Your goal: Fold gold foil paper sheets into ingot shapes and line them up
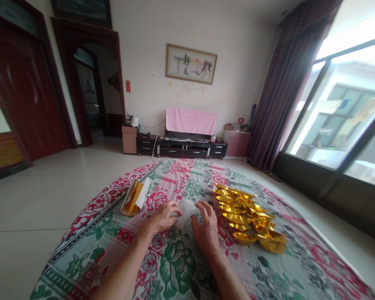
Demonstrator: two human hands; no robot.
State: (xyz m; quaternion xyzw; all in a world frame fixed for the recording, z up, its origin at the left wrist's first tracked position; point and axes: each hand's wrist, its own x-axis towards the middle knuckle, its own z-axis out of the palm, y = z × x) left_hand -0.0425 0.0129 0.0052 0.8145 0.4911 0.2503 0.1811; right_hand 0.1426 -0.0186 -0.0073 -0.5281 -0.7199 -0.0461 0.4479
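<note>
Between my hands is a sheet of paper (186, 211), its pale white side facing me and partly curled. My left hand (165, 216) pinches its left edge, while my right hand (206, 227) has its fingers closed on the right edge. To the right lie several folded gold foil paper ingots (237, 208), set in rough rows. A curled stack of gold foil paper (135, 197), white on the outside, rests to the left of my left hand. Whatever lies under the sheet is hidden.
A floral cloth (178, 262) covers the round table under my hands. Beyond it stands a low black TV cabinet (187, 149) with a pink cloth (191, 121) over the screen. Purple curtains (275, 100) and a window are on the right, a dark red door (28, 91) on the left.
</note>
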